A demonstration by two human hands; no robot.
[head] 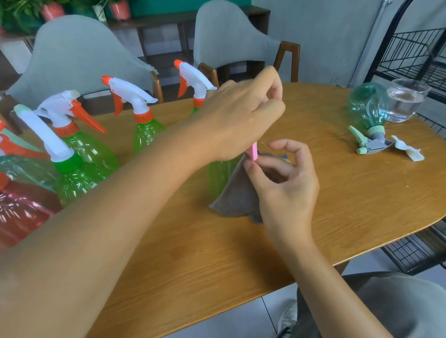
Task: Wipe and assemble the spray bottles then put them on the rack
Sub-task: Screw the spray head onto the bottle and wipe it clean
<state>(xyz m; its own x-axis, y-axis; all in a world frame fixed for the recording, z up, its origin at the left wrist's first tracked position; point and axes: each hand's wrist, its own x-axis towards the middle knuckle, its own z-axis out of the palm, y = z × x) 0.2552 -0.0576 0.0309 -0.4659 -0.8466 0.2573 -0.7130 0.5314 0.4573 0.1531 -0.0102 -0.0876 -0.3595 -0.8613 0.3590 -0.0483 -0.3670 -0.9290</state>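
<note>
Mid-surface, the left hand (241, 116) pinches the top of a thin pink plastic tube (254, 151); the right hand (284, 180) has its fingers (251, 164) pinching a soft grey cloth (238, 194) round its lower end (likely light, bendy, best held near the ends). A green translucent plastic bottle (218, 174) stands just behind.

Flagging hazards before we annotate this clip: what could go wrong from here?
1. The left hand and right hand pinch a thin pink tube with a grey cloth; the grip is small, so it may slip.
2. The left forearm crosses close over the green plastic spray bottles; pulling back could topple one.
3. The clear glass of water stands near the wooden table edge.
</note>
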